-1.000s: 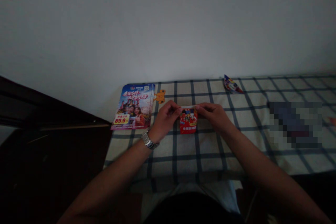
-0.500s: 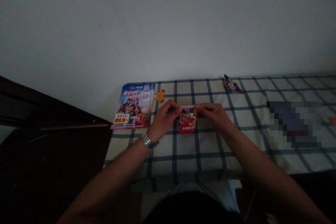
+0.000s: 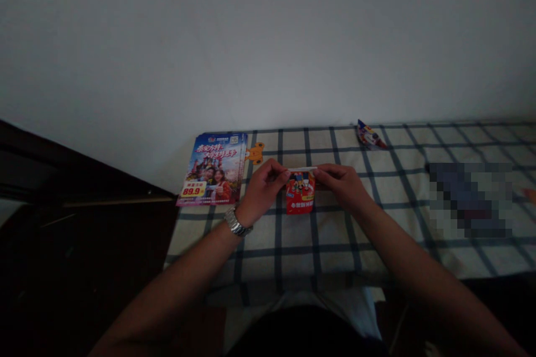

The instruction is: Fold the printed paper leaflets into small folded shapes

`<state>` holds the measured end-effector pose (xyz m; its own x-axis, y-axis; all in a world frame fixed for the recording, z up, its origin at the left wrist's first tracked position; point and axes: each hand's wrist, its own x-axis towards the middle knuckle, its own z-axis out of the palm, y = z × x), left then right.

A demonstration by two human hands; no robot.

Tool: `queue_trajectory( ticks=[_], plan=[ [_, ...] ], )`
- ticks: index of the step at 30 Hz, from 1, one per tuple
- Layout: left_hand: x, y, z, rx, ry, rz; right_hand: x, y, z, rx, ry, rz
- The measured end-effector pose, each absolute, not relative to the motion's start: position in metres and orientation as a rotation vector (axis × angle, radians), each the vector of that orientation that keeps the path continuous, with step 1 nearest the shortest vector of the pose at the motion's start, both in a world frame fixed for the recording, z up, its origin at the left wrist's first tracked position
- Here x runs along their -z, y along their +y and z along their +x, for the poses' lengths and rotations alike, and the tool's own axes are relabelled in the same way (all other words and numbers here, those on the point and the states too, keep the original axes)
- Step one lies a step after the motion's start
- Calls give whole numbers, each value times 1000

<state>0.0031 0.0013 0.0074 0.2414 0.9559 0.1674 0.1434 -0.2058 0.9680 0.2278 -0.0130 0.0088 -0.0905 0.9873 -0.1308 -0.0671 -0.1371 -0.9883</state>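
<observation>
Only a slight outward shift of the right hand (image 3: 341,181) can be spotted since half a second ago, and a little more of the pale far edge of the red packet (image 3: 300,201) is bared between the hands. One end of that edge is pinched by the left hand (image 3: 264,183), the other by the right. Both sets of fingers (image 3: 283,177) are clamped on the packet, and neither grip is let go. So the packet is held at the middle of the checked desk (image 3: 263,259), lettering upside down to the camera, its near end unheld; whether the desk is touched cannot be told.

How far along, then? Partway, it would be judged: the packet is already gripped two-handed at its edge, but no tear or opening can be made out, and no release has yet been made. Off to the left, a stack of leaflets (image 3: 213,164) is left untouched beside an orange bear figure (image 3: 256,153); towards the wall (image 3: 268,39), a colourful wrapper (image 3: 371,136) is left well apart.
</observation>
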Motion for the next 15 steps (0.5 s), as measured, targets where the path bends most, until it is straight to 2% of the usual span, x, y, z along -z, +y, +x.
queue_trajectory(
  ticks=[15],
  plan=[
    [-7, 1, 4, -1080, 1001, 1486, -12, -13, 225, -1352, -1075, -1227]
  ],
)
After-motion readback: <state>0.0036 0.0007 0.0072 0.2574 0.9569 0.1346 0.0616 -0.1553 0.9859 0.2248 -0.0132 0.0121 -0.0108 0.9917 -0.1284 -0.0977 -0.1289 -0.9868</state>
